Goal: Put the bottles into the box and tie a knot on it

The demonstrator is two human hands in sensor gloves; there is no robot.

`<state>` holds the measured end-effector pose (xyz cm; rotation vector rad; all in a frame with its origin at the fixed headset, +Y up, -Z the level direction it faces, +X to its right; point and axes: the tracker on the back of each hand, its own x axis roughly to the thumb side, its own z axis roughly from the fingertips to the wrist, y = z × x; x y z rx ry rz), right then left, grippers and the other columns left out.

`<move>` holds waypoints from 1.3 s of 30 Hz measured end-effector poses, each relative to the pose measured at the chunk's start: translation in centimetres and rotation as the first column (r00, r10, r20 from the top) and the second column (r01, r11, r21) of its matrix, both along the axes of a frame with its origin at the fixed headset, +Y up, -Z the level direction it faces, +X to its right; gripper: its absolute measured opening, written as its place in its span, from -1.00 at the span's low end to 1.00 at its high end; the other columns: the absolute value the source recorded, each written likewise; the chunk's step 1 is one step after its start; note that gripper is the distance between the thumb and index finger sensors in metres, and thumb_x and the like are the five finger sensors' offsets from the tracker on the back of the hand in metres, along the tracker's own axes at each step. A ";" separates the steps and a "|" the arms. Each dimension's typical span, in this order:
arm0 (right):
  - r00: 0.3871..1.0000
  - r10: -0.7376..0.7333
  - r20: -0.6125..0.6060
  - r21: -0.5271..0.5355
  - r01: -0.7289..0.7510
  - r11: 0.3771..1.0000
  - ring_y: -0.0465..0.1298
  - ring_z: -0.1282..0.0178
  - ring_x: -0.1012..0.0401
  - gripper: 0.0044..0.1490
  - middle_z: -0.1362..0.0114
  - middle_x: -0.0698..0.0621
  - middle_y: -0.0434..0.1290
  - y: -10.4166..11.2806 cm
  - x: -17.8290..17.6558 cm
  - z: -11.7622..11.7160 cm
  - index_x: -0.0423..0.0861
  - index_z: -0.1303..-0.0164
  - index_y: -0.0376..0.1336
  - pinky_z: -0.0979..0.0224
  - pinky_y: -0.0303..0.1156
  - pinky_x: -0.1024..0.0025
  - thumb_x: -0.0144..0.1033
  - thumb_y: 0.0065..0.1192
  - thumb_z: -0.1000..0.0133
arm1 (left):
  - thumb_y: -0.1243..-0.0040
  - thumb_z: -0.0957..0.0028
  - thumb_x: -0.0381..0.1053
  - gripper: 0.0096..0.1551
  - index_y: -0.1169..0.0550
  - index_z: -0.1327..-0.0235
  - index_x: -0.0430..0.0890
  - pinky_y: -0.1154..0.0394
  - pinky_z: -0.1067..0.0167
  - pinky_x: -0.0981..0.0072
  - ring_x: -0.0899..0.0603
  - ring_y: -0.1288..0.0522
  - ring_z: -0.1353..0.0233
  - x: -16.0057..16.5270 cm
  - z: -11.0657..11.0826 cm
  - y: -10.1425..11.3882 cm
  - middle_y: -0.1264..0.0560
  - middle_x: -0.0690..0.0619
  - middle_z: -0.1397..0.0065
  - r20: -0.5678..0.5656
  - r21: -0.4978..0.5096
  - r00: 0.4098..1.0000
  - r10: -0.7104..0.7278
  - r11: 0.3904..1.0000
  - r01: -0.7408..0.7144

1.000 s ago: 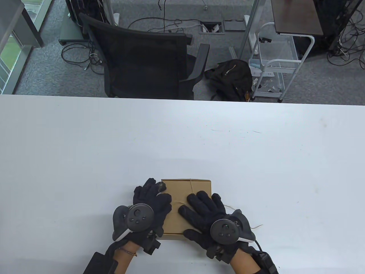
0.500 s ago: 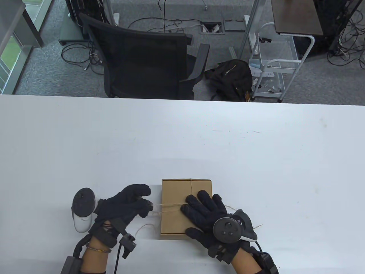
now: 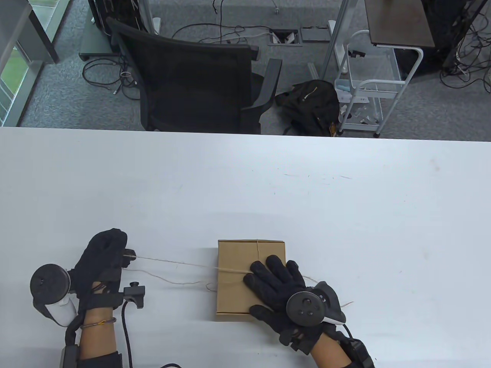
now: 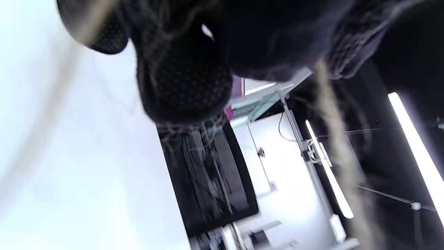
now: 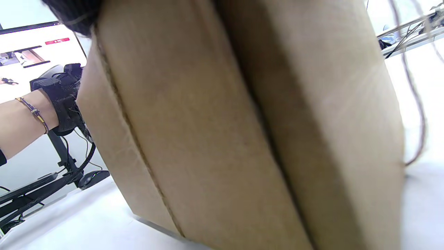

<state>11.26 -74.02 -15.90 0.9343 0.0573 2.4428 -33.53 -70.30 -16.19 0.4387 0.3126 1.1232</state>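
Observation:
A closed brown cardboard box point(image 3: 238, 268) sits near the table's front edge, and it fills the right wrist view point(image 5: 242, 132). Thin twine point(image 3: 176, 263) crosses its lid and runs taut to the left. My left hand point(image 3: 109, 255) is well left of the box, fingers curled, pinching the twine's end; the blurred twine point(image 4: 340, 149) hangs past its fingers in the left wrist view. My right hand point(image 3: 280, 281) lies flat on the lid, fingers straight, pressing the twine down. No bottles show.
A slack twine tail point(image 3: 347, 304) lies on the white table point(image 3: 245, 184) right of the box. Beyond the far edge stand a black office chair point(image 3: 191, 80), a black bag point(image 3: 310, 105) and a white cart point(image 3: 368, 88).
My left hand left the box lid, took hold of the twine and drew it far out to the left until taut. The right hand and the box stayed put.

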 end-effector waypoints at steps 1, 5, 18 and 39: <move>1.000 0.000 -0.001 0.000 0.000 1.000 -0.22 -0.68 -0.08 -0.07 -0.75 0.04 -0.04 0.0 0.0 0.0 0.01 -0.65 0.07 -0.49 -0.30 -0.41 0.22 0.02 -0.08 | -0.36 -0.06 0.35 -0.29 -0.65 -0.17 -0.18 -0.43 -0.31 -0.42 -0.10 -0.81 0.18 0.1 0.4 0.7 -0.75 0.22 0.51 -0.055 -0.001 0.990 -0.133 0.991 0.133; 1.000 0.000 -0.001 -0.001 0.000 1.000 -0.22 -0.67 -0.09 -0.06 -0.75 0.04 -0.04 0.0 0.0 0.0 0.00 -0.65 0.07 -0.49 -0.31 -0.41 0.21 0.02 -0.08 | -0.25 -0.11 0.37 -0.23 -0.61 -0.28 -0.20 -0.27 -0.33 -0.56 -0.22 -0.78 -0.01 2.1 0.0 1.5 -0.80 0.10 0.30 -0.058 -0.119 0.795 -0.604 0.795 0.595; 1.000 -0.010 -0.025 0.050 0.012 0.999 -0.22 -0.65 -0.15 -0.06 -0.75 -0.01 -0.03 -0.1 -0.4 0.4 -0.05 -0.64 0.08 -0.46 -0.36 -0.42 0.19 0.02 -0.09 | -0.07 -0.18 0.25 -0.14 -0.24 -0.78 0.05 0.17 -0.35 -0.70 -0.60 0.03 -0.73 14.9 -1.9 -2.1 -0.06 -0.32 -0.87 0.624 -0.006 0.697 -0.352 0.891 0.455; 0.900 -0.244 0.360 -0.174 0.322 0.931 0.25 -0.44 -0.45 0.05 -0.60 -0.43 0.19 1.2 7.1 -1.7 0.03 -0.65 -0.03 -0.32 0.27 -0.50 -0.52 0.43 0.03 | -0.30 -0.09 0.11 -0.48 -0.61 -0.25 -0.09 -0.01 -0.36 -0.72 -0.51 -0.29 -0.66 19.9 0.3 -2.0 -0.41 -0.18 -0.64 0.552 0.198 0.562 -0.617 0.751 0.630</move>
